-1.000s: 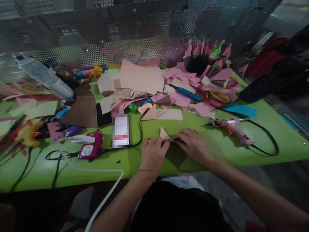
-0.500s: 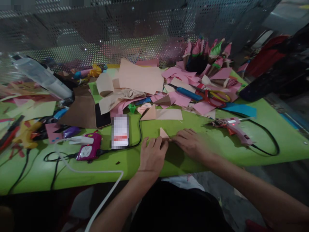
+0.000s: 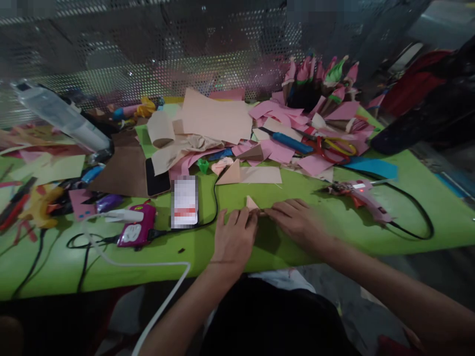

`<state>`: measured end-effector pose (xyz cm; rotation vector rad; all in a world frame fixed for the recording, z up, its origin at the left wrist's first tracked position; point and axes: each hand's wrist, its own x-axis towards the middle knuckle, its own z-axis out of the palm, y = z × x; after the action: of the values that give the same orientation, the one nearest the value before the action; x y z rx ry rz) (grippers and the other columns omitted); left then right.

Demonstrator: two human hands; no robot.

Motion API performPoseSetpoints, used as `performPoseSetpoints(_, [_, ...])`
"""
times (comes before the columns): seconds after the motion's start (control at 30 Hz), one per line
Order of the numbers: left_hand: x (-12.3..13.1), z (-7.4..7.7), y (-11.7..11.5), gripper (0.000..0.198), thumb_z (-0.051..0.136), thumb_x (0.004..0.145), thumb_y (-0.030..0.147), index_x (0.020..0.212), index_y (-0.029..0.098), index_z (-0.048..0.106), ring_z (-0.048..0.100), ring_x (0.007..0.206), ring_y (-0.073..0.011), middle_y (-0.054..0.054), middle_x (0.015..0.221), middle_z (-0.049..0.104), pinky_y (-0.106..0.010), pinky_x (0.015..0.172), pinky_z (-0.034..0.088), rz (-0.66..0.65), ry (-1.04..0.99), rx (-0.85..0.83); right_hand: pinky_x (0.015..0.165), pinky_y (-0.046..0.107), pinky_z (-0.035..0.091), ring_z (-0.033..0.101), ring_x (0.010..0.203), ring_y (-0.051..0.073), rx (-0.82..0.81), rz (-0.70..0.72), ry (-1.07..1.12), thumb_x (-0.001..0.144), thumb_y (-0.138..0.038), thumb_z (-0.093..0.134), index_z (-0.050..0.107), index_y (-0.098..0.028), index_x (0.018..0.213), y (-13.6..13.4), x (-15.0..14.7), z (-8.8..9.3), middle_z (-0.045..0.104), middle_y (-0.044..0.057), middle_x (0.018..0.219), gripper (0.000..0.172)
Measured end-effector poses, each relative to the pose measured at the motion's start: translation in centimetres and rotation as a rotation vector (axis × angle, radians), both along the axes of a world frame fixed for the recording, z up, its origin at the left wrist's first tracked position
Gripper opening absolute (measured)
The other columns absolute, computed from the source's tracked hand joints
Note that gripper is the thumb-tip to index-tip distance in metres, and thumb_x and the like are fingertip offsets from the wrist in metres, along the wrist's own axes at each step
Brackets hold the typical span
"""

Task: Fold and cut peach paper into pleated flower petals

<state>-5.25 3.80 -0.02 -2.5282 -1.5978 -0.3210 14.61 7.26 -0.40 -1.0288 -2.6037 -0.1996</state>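
Note:
A small pale pink piece of paper [image 3: 251, 203] with a pointed top lies on the green table [image 3: 297, 247], between my hands. My left hand [image 3: 236, 232] is closed over its lower edge, fingers bent down. From the right, my right hand [image 3: 293, 220] pinches the paper's narrow end with its fingers together. The fingertips of both hands nearly meet. Behind them lie a folded pink piece [image 3: 229, 174] and a flat pale strip [image 3: 261, 175]. A pink glue gun [image 3: 365, 198] rests to the right of my right hand.
A phone [image 3: 184, 202], a magenta power box [image 3: 138, 225] and cables lie left. Paper sheets [image 3: 218, 116], a blue cutter [image 3: 291, 142] and scissors [image 3: 334, 148] are piled behind. Paper cones [image 3: 336, 71] stand at the back right; a bottle [image 3: 63, 116] leans at the back left.
Both hands remain at the small paper. My right hand has shifted very slightly right and down; the view has moved a little.

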Motion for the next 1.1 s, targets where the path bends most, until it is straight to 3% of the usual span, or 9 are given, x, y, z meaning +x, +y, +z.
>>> performPoseSetpoints(0.23, [0.0, 0.1, 0.1, 0.034, 0.053, 0.095, 0.027, 0.127, 0.023, 0.059, 0.06, 0.099, -0.0238, -0.008, 0.115, 0.069, -0.047, 0.097, 0.043, -0.004, 0.011, -0.015, 0.079, 0.036, 0.045, 0.064, 0.092, 0.022, -0.069, -0.122, 0.098, 0.096, -0.023, 0.048, 0.067, -0.02, 0.116, -0.3, 0.8, -0.2, 0.073, 0.009, 0.106, 0.028])
performPoseSetpoints(0.47, [0.0, 0.2, 0.2, 0.036, 0.057, 0.092, 0.026, 0.128, 0.023, 0.059, 0.059, 0.105, -0.0249, -0.008, 0.116, 0.068, -0.047, 0.099, 0.042, 0.0, 0.0, -0.048, 0.083, 0.036, 0.045, 0.064, 0.1, 0.022, -0.076, -0.004, 0.065, 0.095, -0.018, 0.049, 0.062, -0.021, 0.126, -1.9, 0.6, -0.1, 0.072, 0.009, 0.113, 0.034])
performPoseSetpoints(0.9, [0.1, 0.2, 0.5, 0.045, 0.059, 0.091, 0.034, 0.134, 0.022, 0.054, 0.054, 0.114, -0.0262, -0.009, 0.126, 0.063, -0.05, 0.103, 0.04, 0.014, -0.007, -0.092, 0.088, 0.038, 0.046, 0.064, 0.104, 0.022, -0.11, -0.056, 0.015, 0.095, -0.019, 0.048, 0.061, -0.019, 0.128, -1.7, -0.2, -0.4, 0.071, 0.011, 0.117, 0.035])
performPoseSetpoints(1.1, [-0.2, 0.5, -0.4, 0.049, 0.051, 0.094, 0.036, 0.141, 0.021, 0.048, 0.053, 0.118, -0.0259, -0.01, 0.137, 0.058, -0.049, 0.106, 0.038, 0.019, -0.008, -0.098, 0.086, 0.039, 0.046, 0.066, 0.101, 0.024, -0.102, -0.059, 0.018, 0.094, -0.018, 0.05, 0.06, -0.017, 0.128, -1.2, -0.5, -0.6, 0.071, 0.011, 0.117, 0.036])
